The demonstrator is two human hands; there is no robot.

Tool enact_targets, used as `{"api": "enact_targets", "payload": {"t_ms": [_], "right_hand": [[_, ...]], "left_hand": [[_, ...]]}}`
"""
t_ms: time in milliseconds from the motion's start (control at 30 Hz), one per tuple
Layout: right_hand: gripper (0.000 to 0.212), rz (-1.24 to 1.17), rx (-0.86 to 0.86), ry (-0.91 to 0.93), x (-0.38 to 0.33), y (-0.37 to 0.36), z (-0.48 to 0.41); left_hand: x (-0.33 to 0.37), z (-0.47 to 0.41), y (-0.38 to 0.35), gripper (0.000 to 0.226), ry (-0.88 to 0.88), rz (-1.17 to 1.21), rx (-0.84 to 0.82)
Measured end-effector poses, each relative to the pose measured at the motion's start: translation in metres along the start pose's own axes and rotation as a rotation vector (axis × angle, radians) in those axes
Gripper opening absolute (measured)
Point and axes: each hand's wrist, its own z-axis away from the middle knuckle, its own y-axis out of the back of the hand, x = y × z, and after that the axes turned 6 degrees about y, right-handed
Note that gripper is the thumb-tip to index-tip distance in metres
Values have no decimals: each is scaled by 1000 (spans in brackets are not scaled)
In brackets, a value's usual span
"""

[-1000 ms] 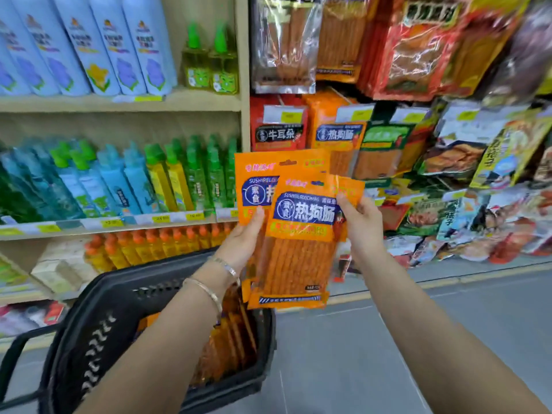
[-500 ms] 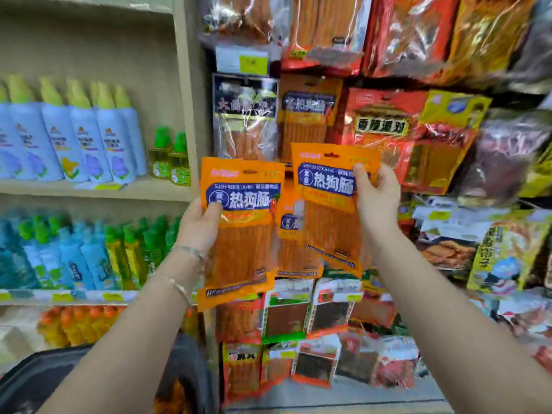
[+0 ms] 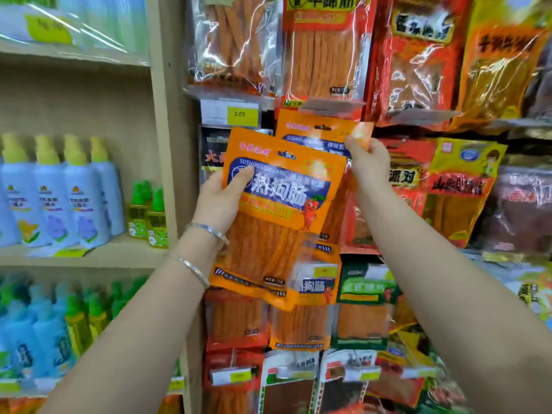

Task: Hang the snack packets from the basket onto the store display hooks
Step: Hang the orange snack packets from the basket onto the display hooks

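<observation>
A wall of hanging snacks point(image 3: 418, 70) fills the frame from 12 to 4 o'clock, beside a shelf of spray bottles point(image 3: 59, 198) at 9 o'clock. At centre, a person's left hand point(image 3: 216, 201) grips an orange packet point(image 3: 268, 243) by its left edge, thumb across the label. At 1 o'clock of it, the right hand point(image 3: 370, 167) pinches the top corner of a second packet point(image 3: 313, 128) raised behind. Neither appears hooked yet; no hook can be made out, and the basket is out of view, so remaining stock cannot be judged.
</observation>
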Motion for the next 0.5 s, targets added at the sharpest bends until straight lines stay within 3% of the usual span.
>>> {"api": "enact_targets", "payload": {"t_ms": [367, 500], "right_hand": [[27, 172, 11, 28, 23, -16, -35], [16, 399, -42, 172, 31, -21, -42]], "left_hand": [[-28, -42, -15, 13, 37, -27, -54], [-35, -51, -18, 18, 64, -27, -30]]}}
